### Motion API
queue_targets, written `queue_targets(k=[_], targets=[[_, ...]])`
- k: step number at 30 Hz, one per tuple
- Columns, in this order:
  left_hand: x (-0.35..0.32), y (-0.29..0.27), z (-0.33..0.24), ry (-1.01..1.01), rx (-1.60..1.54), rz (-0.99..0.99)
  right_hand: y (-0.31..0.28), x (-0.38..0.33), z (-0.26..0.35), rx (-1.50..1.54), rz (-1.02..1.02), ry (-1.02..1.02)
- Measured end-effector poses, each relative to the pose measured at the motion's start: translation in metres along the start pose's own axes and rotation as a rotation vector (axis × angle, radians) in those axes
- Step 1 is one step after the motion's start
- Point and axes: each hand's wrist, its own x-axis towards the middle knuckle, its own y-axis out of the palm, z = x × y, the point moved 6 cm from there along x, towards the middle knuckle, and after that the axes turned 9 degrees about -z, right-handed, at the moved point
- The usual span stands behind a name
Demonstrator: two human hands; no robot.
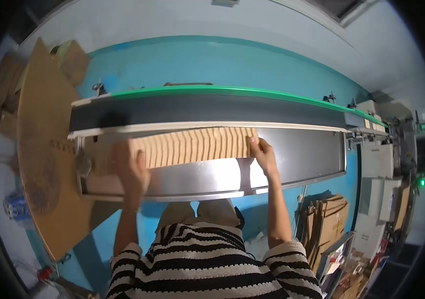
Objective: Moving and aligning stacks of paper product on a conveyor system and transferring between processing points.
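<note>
A long row of flat brown cardboard pieces stands on edge on a shiny steel table, along the near side of a dark conveyor belt. My left hand presses flat against the row's left end. My right hand presses against its right end, fingers curled over the last piece. The row is squeezed between both hands. My striped sleeves come in from the lower edge.
A large brown cardboard sheet leans at the left. A green rail runs behind the belt. Folded cardboard stacks stand on the blue floor at lower right. Pale machine housings fill the right side.
</note>
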Motion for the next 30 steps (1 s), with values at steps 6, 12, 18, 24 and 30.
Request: queue_targets(k=[6,12,18,24,30], targets=[[0.043,0.126,-0.215,0.309,-0.669,0.597,-0.003,0.023,-0.031,0.240,0.005,0.224],[0.056,0.239,-0.267,0.385,-0.756,1.077,-0.035,0.052,-0.043,0.094,0.198,0.309],[0.068,0.254,-0.281,0.300,-0.763,1.141,-0.062,0.141,-0.055,0.526,-0.045,0.352],[0.088,0.258,-0.268,0.321,-0.870,1.123,-0.009,0.103,-0.018,0.057,0.039,0.010],[0.078,0.247,-0.258,0.206,-0.872,1.140,-0.031,0.099,-0.055,0.153,0.167,0.192]])
